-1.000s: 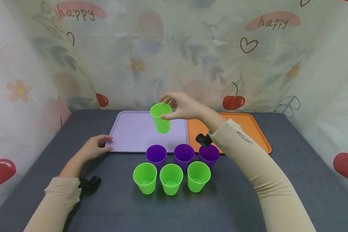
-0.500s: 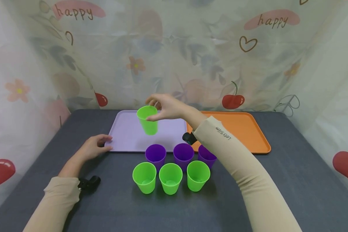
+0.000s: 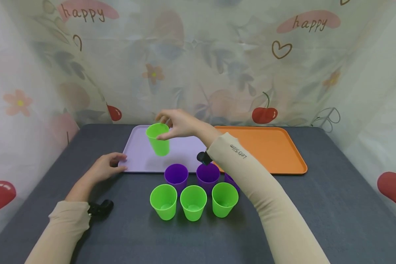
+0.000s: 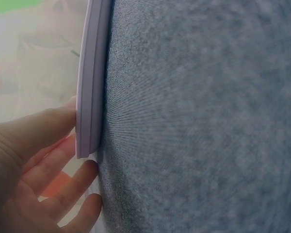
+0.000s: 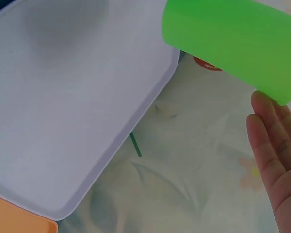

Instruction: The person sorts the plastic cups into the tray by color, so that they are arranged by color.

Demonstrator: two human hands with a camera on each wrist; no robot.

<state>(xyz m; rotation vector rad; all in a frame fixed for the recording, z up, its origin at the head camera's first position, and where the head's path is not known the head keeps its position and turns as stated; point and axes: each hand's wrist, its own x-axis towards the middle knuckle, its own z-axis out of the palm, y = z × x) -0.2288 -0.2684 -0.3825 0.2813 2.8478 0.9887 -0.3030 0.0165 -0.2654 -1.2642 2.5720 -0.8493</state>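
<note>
My right hand [image 3: 181,124] grips a green cup [image 3: 160,145] by its upper part, thumb in front, and holds it upright above the lavender tray [image 3: 135,146]. In the right wrist view the cup [image 5: 233,43] shows beside curved fingers [image 5: 269,145]; the thumb is hidden there. At the tray's near left corner is my left hand [image 3: 106,167]; in the left wrist view its thumb [image 4: 48,124] lies against the rim with fingers curled about the corner. Three more green cups [image 3: 193,212] stand in a front row. Behind them are three purple cups [image 3: 176,176], the rightmost mostly hidden by my right arm.
An orange tray [image 3: 267,150] adjoins the lavender tray on the right. Both trays lie on a dark grey table [image 3: 118,234], behind the purple cups. A patterned curtain [image 3: 198,66] hangs along the back and sides.
My right hand has carried the green cup leftward over the lavender tray and slightly lower. My left hand stays at the tray corner, and the standing cups keep their places.
</note>
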